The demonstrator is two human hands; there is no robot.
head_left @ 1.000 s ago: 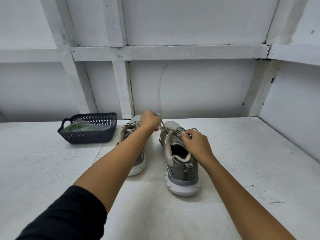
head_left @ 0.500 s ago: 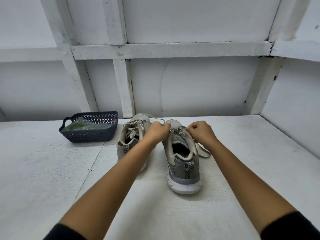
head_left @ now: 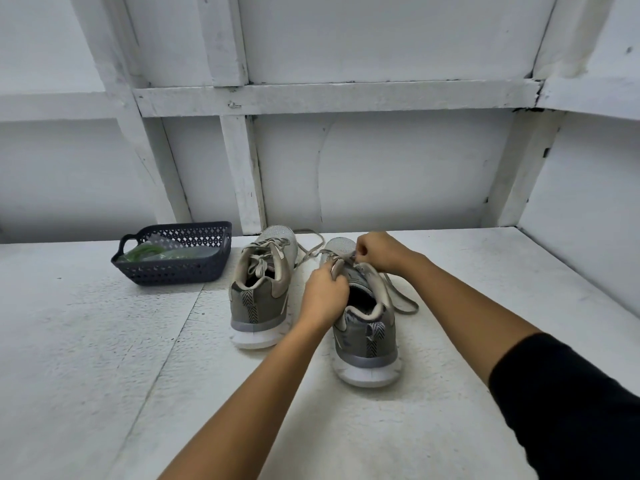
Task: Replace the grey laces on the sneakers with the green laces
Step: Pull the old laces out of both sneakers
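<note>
Green laces (head_left: 143,252) wait in the basket (head_left: 180,233) far left, the left sneaker (head_left: 263,292) stands laced, and I have my left hand (head_left: 323,299) gripping the right sneaker (head_left: 367,341) by its tongue and my right hand (head_left: 377,252) pinching its grey lace (head_left: 401,299), so I judge this is unlacing, with drawing the lace out through the eyelets next.

Left hand (head_left: 323,296) and right hand (head_left: 377,251) hide the right sneaker's (head_left: 367,344) eyelets; basket (head_left: 173,270) wall half-hides green laces (head_left: 145,252).
</note>
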